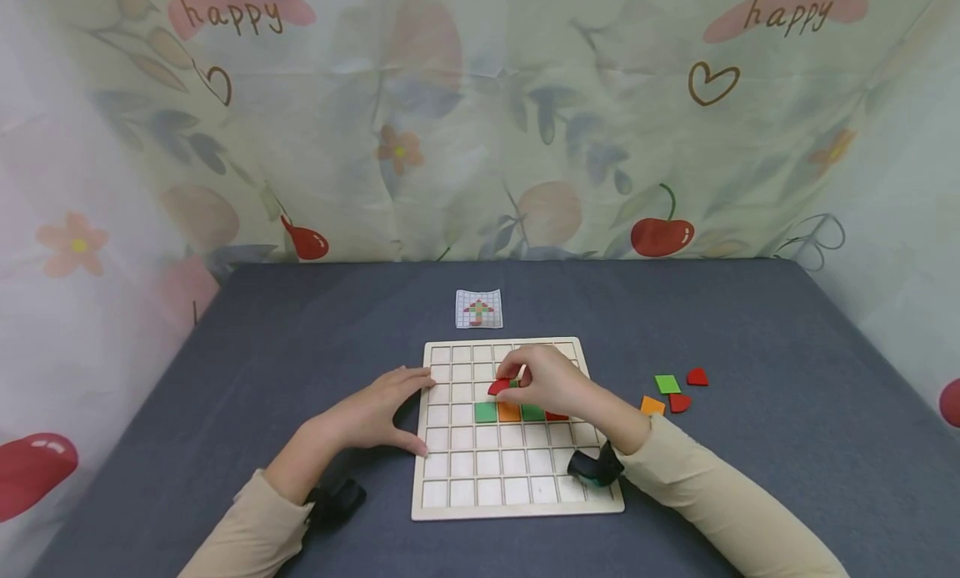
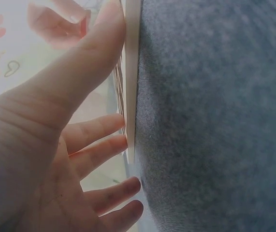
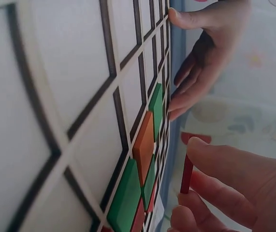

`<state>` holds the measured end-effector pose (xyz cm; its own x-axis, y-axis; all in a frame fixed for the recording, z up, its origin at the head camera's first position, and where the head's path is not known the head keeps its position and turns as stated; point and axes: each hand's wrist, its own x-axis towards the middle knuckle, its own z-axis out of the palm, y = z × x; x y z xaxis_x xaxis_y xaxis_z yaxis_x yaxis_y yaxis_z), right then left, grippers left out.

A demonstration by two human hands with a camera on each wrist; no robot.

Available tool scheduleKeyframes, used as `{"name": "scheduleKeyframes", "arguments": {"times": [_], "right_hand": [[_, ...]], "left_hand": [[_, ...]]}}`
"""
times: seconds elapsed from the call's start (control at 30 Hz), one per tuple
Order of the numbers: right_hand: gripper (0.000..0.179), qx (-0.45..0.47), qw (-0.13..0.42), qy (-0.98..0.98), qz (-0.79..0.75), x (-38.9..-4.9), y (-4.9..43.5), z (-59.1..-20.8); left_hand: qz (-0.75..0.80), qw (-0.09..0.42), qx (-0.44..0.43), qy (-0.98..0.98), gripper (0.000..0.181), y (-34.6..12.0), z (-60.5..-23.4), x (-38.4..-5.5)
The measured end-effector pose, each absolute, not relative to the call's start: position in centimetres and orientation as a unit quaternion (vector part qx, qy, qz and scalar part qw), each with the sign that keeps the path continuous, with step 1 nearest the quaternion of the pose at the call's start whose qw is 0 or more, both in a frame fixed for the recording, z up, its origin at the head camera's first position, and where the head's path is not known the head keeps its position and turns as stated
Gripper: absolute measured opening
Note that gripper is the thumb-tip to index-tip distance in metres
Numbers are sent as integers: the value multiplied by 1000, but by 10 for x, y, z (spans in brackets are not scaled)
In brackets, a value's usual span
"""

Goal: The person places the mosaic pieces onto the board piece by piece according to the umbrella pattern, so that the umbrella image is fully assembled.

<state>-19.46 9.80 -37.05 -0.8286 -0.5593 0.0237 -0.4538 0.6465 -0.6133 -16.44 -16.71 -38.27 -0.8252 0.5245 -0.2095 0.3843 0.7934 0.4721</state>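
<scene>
A pale wooden grid board (image 1: 513,489) lies on the grey-covered table. My left hand (image 1: 386,407) is spread at its left edge, thumb and fingertips touching the side. Between thumb and fingers, my right hand (image 1: 555,384) pinches a red tile with a curved side (image 1: 498,386), held on edge above the grid in the right wrist view. One row holds a green tile (image 1: 485,412), an orange tile (image 1: 509,412), another green tile (image 1: 532,413) and a red tile (image 1: 557,416), partly covered by the right hand. That hand also hides some cells and pieces behind them.
Right of the board lie a loose green tile (image 1: 667,384), an orange tile (image 1: 652,405) and two red pieces (image 1: 697,377). A small pattern card (image 1: 479,309) with a coloured shape on a grid lies beyond the board. A printed curtain (image 1: 480,144) hangs behind the table.
</scene>
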Motion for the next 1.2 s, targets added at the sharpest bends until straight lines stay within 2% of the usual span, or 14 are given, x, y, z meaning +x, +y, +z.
{"name": "scheduleKeyframes", "arguments": {"times": [0.7, 1.2], "right_hand": [[18, -252, 117, 922, -271, -203, 76, -373], [15, -273, 117, 920, -257, -205, 75, -375]], "left_hand": [[213, 169, 243, 931, 90, -166, -381, -165], [219, 172, 239, 930, 89, -166, -380, -164]]}}
